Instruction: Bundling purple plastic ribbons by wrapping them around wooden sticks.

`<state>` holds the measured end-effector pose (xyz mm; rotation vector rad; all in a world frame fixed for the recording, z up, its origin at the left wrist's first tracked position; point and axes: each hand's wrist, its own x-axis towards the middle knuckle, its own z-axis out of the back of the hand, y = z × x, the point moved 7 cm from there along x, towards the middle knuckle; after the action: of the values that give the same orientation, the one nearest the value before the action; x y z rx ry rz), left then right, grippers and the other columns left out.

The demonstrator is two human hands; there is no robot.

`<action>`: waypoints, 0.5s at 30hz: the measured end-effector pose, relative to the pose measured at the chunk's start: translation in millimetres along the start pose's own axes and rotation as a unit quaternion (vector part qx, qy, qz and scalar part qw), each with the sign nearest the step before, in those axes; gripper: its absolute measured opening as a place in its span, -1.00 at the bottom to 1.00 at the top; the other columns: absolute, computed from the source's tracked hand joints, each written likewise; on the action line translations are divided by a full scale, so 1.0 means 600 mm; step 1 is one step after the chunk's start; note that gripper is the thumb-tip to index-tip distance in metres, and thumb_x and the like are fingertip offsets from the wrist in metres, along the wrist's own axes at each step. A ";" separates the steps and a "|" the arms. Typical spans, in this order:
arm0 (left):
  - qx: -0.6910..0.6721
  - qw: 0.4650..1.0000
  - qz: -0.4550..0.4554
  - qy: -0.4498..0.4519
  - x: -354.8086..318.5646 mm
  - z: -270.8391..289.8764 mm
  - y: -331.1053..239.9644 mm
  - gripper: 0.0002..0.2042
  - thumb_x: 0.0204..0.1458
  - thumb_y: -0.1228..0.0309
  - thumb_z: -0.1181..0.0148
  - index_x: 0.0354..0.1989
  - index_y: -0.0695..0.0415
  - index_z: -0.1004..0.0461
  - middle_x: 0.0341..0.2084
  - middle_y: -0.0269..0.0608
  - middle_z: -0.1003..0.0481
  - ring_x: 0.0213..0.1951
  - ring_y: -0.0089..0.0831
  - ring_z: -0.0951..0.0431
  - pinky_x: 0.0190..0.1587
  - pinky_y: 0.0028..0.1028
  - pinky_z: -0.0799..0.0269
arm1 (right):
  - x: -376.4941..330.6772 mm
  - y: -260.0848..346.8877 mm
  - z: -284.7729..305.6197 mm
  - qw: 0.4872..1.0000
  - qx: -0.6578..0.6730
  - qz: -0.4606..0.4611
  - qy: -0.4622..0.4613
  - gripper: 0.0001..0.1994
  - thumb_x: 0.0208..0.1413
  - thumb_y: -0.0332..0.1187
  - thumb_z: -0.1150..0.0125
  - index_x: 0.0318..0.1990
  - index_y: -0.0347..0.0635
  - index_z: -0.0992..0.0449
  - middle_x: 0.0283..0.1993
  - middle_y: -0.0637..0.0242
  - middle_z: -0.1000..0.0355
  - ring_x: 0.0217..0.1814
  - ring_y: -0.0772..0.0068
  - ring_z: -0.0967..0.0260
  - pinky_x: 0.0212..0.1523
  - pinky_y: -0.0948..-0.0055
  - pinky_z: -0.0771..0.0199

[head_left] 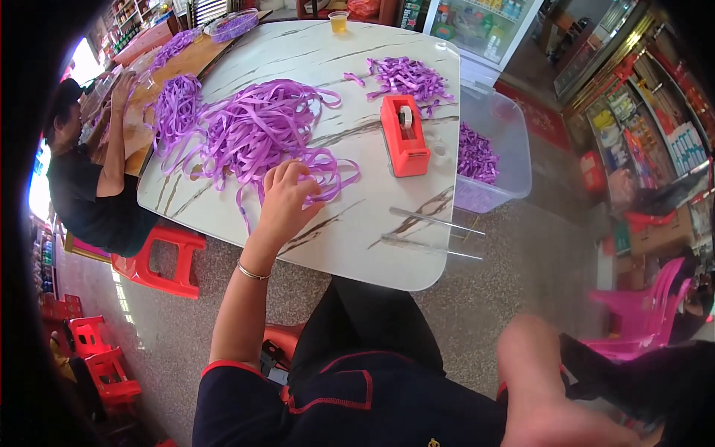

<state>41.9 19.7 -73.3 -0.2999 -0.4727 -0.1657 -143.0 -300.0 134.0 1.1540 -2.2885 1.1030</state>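
Note:
My left hand (285, 200) reaches over the near edge of a tangled heap of long purple ribbons (257, 123) on the marble-patterned table (357, 253). Its fingers are bent but apart, with the tips over a few loose strands, and no firm hold shows. My right hand (577, 426) is off the table at the lower right, smeared by motion, its fingers not readable. Right of the heap stands a red tape dispenser (406, 138) with a roll of tape in it. Behind the dispenser lies a pile of short purple ribbon pieces (410, 78).
Two thin metal bars (438, 222) jut over the table's right edge. Beside it a clear plastic bin (510, 175) holds more purple pieces. A cup of yellow liquid (338, 23) stands at the far edge. At left, a person (89, 171) sits near a red stool (167, 261).

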 end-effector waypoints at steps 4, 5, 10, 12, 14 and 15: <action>0.025 0.999 -0.035 0.004 0.009 -0.022 -0.001 -0.85 -0.32 0.39 -0.27 -0.51 0.05 -0.47 -0.25 -0.26 -0.35 0.02 -0.26 -0.25 0.06 -0.22 -0.07 | -0.032 -0.065 0.028 0.987 0.050 -0.132 0.078 -0.63 0.12 -0.09 0.12 -0.04 -0.11 -0.33 0.13 0.16 -0.19 0.17 0.20 -0.08 0.17 0.16 0.01; 0.025 0.999 -0.037 0.008 0.009 -0.019 -0.001 -0.85 -0.32 0.39 -0.27 -0.51 0.05 -0.47 -0.25 -0.26 -0.35 0.02 -0.26 -0.25 0.06 -0.22 -0.07 | -0.044 -0.090 0.030 0.976 -0.046 -0.184 0.108 -0.66 0.11 -0.11 0.15 -0.08 -0.07 -0.37 0.14 0.04 -0.13 0.19 0.17 -0.04 0.11 0.21 -0.08; -0.005 0.999 -0.035 -0.017 0.017 0.007 -0.014 -0.89 -0.30 0.49 -0.22 -0.51 0.11 -0.48 -0.32 -0.25 -0.39 -0.11 -0.25 -0.35 -0.03 -0.29 -0.20 | -0.110 -0.172 0.002 0.864 -0.100 -0.432 0.238 -0.06 -0.15 0.12 -0.21 0.29 -0.09 0.16 0.37 0.14 0.27 0.38 0.21 0.24 0.24 0.28 0.04; -0.105 0.994 0.001 0.012 0.030 -0.001 0.001 -0.87 -0.30 0.52 -0.22 -0.50 0.12 -0.47 -0.37 -0.24 -0.40 -0.17 -0.24 -0.39 -0.10 -0.34 -0.24 | -0.142 -0.170 0.006 0.879 -0.083 -0.390 0.262 -0.62 0.10 -0.17 0.10 -0.07 -0.28 -0.33 0.20 -0.11 -0.06 0.23 0.04 -0.05 0.17 0.19 -0.08; -0.220 0.975 0.009 0.029 0.048 -0.002 -0.008 -0.89 -0.20 0.57 -0.22 -0.47 0.18 -0.45 -0.52 -0.27 -0.42 -0.40 -0.39 -0.46 -0.34 -0.51 -0.33 | -0.208 -0.178 0.018 0.804 -0.030 -0.469 0.366 -0.67 0.01 -0.41 -0.04 -0.03 -0.25 -0.28 -0.01 0.01 -0.24 0.01 0.26 -0.20 -0.01 0.44 -0.20; -0.212 0.977 0.011 0.031 0.049 0.000 -0.013 -0.89 -0.20 0.57 -0.22 -0.47 0.18 -0.45 -0.52 -0.27 -0.42 -0.40 -0.39 -0.46 -0.34 -0.51 -0.33 | -0.262 -0.168 0.020 0.723 -0.038 -0.534 0.436 -0.70 0.02 -0.49 -0.03 -0.05 -0.23 -0.31 -0.06 0.13 -0.29 -0.11 0.42 -0.26 -0.11 0.51 -0.25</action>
<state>66.0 9.8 -57.6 -0.7159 -0.3693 -0.2544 32.8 -264.1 81.3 1.2230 -0.6787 0.7449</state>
